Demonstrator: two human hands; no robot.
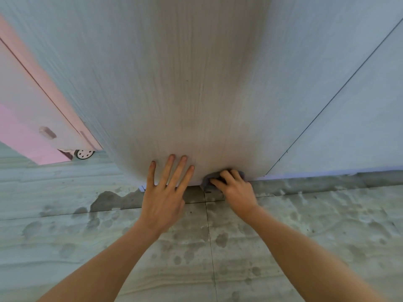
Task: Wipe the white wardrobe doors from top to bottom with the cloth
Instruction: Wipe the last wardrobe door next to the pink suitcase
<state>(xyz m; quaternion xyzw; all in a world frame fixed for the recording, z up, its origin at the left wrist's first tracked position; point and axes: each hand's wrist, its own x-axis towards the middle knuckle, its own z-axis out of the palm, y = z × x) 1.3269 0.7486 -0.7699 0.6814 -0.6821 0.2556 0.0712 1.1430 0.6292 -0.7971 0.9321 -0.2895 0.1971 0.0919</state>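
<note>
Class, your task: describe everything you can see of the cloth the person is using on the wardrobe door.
The cloth is a small, grey-purple rag, soft and bunched up, mostly hidden under the right hand, whose curled fingers grip it. Only crumpled folds show, at the thumb side and beyond the fingertips. It is pressed against the bottom edge of the white wardrobe door, just above the floor. Its full shape cannot be told.

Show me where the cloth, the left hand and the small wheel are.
cloth (206, 179): head view, grey fold left of the fingers.
left hand (165, 198): head view, back of the hand.
small wheel (84, 153): head view, white hub.
</note>
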